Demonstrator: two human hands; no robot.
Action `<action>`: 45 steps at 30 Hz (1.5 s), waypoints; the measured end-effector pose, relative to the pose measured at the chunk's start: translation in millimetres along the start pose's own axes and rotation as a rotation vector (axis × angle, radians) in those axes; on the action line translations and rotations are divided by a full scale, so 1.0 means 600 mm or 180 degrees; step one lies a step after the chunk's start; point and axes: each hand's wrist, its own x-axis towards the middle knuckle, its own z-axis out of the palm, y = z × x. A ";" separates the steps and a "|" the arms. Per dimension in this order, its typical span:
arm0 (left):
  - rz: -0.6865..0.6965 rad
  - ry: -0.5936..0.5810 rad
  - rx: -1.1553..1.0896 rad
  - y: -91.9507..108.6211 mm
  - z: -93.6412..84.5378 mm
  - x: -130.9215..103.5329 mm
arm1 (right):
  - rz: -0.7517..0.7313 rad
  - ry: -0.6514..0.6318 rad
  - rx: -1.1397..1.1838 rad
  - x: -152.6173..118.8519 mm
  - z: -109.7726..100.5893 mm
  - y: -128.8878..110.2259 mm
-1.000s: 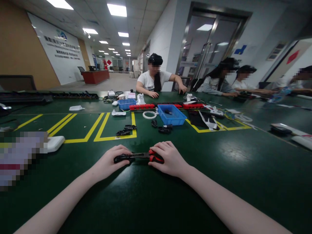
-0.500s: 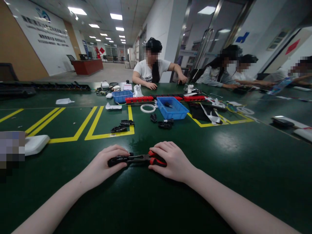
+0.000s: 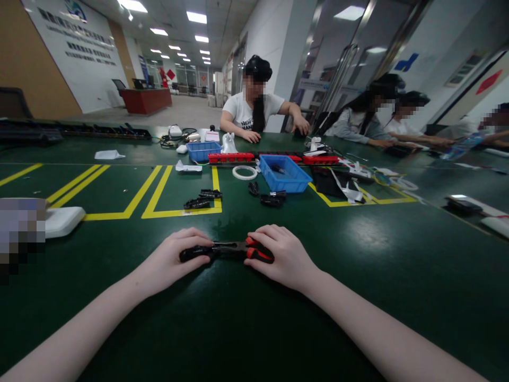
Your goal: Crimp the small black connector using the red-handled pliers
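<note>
Pliers [image 3: 240,246] are meeting a black plastic part [image 3: 190,254] near the tabletop [image 3: 246,329].
L hand [image 3: 169,261] is pinching the part, R hand [image 3: 287,257] is gripping the handles; next move's prob. calling for steady L hold w/ controlled R squeeze.

A glossy dark-green surface [image 3: 382,297] marked with yellow tape outlines [image 3: 137,191] carries small black plastic parts [image 3: 198,203] at its middle, some on the tape and others near a rectangular blue plastic bin [image 3: 285,178]. A round white ring [image 3: 244,172] lies left of the bin, short of a long red slotted strip [image 3: 230,158]. A flat black sheet [image 3: 332,183] rests to the right, a white rounded box [image 3: 66,222] at near left, and long black racks [image 3: 103,131] at far left.
</note>
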 end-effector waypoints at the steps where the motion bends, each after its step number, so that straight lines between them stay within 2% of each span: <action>1: 0.0015 0.0011 0.0011 0.000 0.000 0.000 | 0.0007 -0.0011 -0.0003 0.000 0.000 0.000; 25: 0.0088 0.0119 0.0141 0.007 0.004 -0.003 | 0.0009 -0.0272 0.0072 0.002 -0.002 -0.007; 45: 0.0033 -0.0008 0.0087 0.006 -0.002 -0.001 | -0.0026 -0.0262 0.0267 0.003 0.002 0.004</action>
